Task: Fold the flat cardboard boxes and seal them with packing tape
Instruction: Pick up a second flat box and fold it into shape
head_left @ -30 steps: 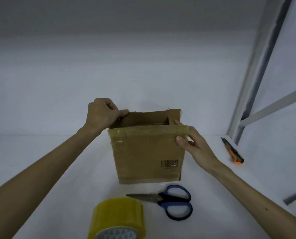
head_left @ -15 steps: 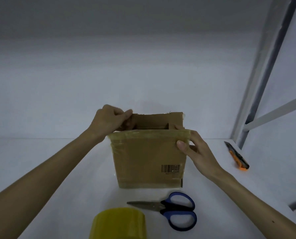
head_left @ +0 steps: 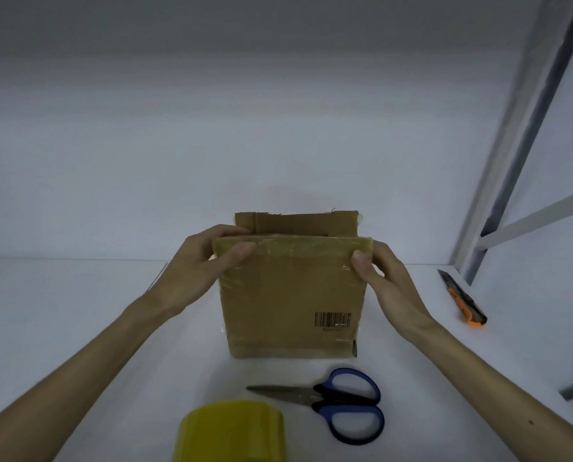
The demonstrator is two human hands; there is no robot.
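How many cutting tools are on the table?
2. The scissors lie in front of the box, right of the tape roll; the knife lies at the far right, by the frame. Others could hide behind the box.

Left forearm [head_left: 78, 378] at 7 o'clock, right forearm [head_left: 508, 385] at 5 o'clock: both bare, uncovered to frame edge. Left grip [head_left: 195, 271] & right grip [head_left: 391, 288] bare too, thumbnails short, trimmed. Right forearm has a small dark mole [head_left: 531, 422], approx 5 o'clock.
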